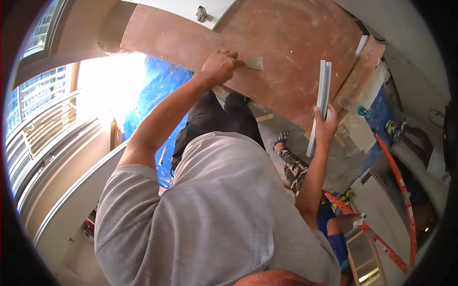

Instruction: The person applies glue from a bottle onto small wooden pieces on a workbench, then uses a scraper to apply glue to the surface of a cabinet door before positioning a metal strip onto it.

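Note:
My left hand (222,66) is closed around the handle of a putty knife (254,63). Its flat, pale blade points right, over a worn reddish-brown board (291,33); the handle is mostly hidden by my fingers. In my right hand (326,125) is a long white channel strip (322,86) with raised edges. My fingers and thumb grip it below its middle, and its far end reaches over the board's right part. The two hands are well apart.
A white panel (176,7) with a metal hinge (202,14) lies at the board's far edge. Blue sheeting (162,90) covers floor at left. At right are a clear bottle (350,105), an orange ladder (398,176) and another person's camouflage-trousered leg (293,164).

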The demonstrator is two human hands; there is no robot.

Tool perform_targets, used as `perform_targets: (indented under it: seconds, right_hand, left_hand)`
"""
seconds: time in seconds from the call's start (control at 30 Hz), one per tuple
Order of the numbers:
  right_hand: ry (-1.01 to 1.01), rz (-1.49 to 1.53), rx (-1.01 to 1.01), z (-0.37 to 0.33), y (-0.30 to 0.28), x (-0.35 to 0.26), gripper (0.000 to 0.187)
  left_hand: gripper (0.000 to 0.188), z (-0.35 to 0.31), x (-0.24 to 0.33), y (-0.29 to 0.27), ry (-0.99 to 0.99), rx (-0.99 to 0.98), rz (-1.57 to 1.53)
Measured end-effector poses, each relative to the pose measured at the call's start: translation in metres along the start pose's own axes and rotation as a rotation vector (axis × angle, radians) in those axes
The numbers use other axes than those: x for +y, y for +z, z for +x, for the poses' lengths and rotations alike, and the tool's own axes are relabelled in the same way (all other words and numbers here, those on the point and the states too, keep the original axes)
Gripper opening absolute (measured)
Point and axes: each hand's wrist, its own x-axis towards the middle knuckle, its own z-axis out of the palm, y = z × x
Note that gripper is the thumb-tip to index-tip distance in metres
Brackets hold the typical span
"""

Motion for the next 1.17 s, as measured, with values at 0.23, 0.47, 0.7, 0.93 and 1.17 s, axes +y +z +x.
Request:
perform_targets:
  seconds: [0.23,0.47,0.7,0.93,1.17]
  right_hand:
    - [0.010,0.007,0.041,-0.002,0.007,0.030,0.054]
    - [-0.104,-0.137,-0.024,0.039,0.020,0.005,0.052]
    - [-0.163,-0.168,-0.090,0.042,0.020,-0.001,0.056]
    - [-0.439,-0.185,-0.332,0.028,0.072,-0.086,0.055]
    - [-0.614,-0.200,-0.404,0.050,0.105,-0.108,0.053]
  left_hand:
    - [0.042,-0.036,-0.058,-0.008,-0.116,0.199,0.022]
    - [0.029,0.044,0.155,0.062,0.090,-0.095,0.067]
    - [0.034,-0.077,0.027,0.018,-0.335,0.397,-0.118]
    - [0.044,-0.198,0.023,0.046,-0.454,0.469,-0.221]
    - [0.042,-0.182,0.026,0.077,-0.555,0.513,-0.209]
